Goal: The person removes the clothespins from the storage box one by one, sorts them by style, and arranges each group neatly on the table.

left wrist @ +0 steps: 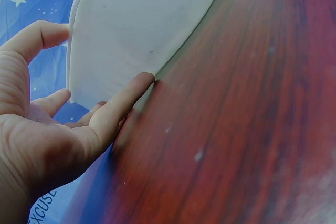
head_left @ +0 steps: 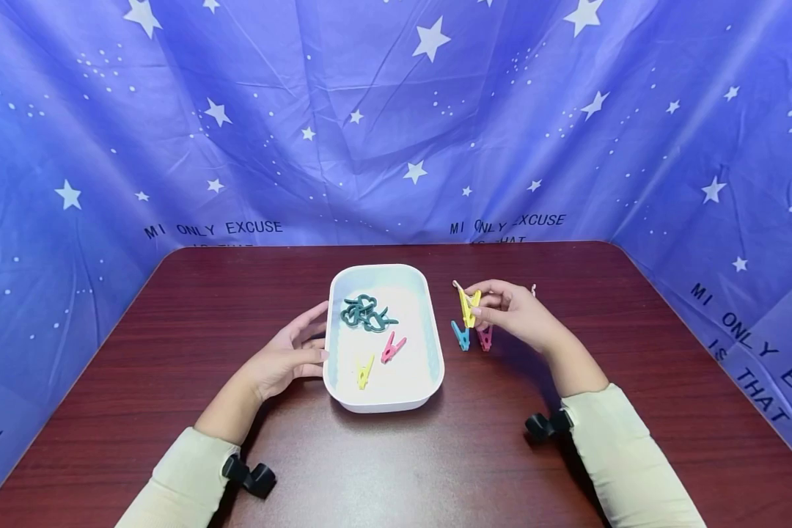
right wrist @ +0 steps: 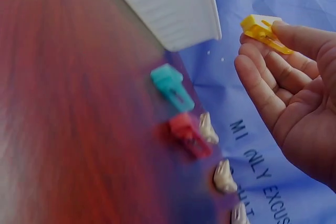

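Observation:
My left hand touches the left side of a white tray, fingers extended against its wall. In the left wrist view, one fingertip meets the tray's lower edge. My right hand is raised to the right of the tray, pinching a yellow clothespin between thumb and fingers. Below it on the table are a blue clothespin and a pink clothespin, the latter partly hidden by the hand. Inside the tray lie dark green clips, a pink clothespin and a yellow clothespin.
Several beige clips lie farther back on the table, mostly hidden behind my right hand in the head view. The dark red wooden table ends at a blue star-print curtain behind and at both sides.

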Demonstrator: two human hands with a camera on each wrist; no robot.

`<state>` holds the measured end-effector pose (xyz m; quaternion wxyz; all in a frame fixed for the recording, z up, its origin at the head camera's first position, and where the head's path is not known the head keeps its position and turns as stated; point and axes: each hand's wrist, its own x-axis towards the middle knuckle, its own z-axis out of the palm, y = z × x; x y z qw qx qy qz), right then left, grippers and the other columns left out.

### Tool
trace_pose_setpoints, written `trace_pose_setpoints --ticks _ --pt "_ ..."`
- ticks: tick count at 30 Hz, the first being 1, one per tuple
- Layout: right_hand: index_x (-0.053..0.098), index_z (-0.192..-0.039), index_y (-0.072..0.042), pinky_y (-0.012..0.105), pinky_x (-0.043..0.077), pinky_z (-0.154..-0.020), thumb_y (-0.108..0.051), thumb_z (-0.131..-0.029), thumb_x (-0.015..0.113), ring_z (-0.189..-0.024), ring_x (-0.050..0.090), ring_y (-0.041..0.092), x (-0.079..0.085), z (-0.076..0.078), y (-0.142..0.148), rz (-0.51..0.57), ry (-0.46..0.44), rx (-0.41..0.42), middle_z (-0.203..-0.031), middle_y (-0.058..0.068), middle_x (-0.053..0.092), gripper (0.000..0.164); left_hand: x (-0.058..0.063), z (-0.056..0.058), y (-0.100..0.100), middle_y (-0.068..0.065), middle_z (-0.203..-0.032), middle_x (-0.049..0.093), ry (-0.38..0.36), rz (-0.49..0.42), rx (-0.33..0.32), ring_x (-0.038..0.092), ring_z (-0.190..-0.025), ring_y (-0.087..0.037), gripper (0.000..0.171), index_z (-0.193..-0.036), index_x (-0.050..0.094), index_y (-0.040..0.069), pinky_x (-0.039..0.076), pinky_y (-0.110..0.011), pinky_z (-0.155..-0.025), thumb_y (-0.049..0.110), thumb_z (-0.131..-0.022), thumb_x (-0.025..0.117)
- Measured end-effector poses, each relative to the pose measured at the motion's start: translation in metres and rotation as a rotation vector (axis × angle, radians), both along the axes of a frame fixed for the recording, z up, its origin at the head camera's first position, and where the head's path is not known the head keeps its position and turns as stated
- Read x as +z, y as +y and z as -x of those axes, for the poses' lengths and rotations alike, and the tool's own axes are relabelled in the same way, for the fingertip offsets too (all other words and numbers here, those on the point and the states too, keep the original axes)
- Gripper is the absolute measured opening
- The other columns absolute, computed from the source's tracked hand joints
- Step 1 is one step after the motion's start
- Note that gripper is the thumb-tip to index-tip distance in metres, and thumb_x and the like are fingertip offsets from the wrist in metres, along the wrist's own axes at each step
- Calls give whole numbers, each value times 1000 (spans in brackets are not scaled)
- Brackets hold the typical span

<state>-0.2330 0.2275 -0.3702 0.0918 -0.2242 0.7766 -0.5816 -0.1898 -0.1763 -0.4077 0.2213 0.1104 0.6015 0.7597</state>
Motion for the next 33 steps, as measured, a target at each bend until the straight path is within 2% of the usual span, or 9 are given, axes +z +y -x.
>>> trace_pose_setpoints --ticks 3,8,14,21,25,33 --pt "53 -127 11 41 59 -74 1 -94 59 -77 68 33 -4 -2 8 -13 -1 -12 -92 19 68 34 0 0 0 -24 -154 20 -1 1 1 53 -118 -32 91 -157 17 19 58 -42 -79 -8 -83 62" --pt "55 -123 15 35 59 -72 1 -93 61 -75 68 23 -11 -3 22 -20 22 -45 -94 23 67 34 0 0 0 -24 -154 20 -6 2 2 53 -118 -32 91 -157 16 19 58 -42 -79 -9 -83 62" --pt "57 -120 16 35 59 -70 3 -89 64 -73 67 17 -17 -5 38 -27 46 -89 -94 16 67 34 0 0 0 -24 -154 21 -6 0 0 52 -119 -33 91 -157 17 19 58 -42 -79 -8 -83 62" --pt "49 -120 20 36 60 -67 10 -86 64 -73 67 15 -27 -4 53 26 -6 -113 -90 8 66 38 1 0 0 -24 -154 20 -14 -1 0 52 -119 -33 91 -157 16 19 57 -43 -80 -8 -83 62" --pt "51 -119 19 37 60 -65 10 -87 63 -71 66 15 -31 -4 57 -32 -30 -135 -88 7 65 36 2 -1 1 -24 -154 20 -13 2 0 52 -119 -33 92 -157 16 19 57 -43 -80 -7 -83 62" --pt "52 -118 19 34 59 -65 7 -85 64 -71 64 15 -34 -2 60 -125 -105 -150 -87 15 63 37 3 -1 0 -24 -154 20 -13 0 -2 51 -120 -33 92 -157 16 19 57 -42 -80 -7 -83 63"
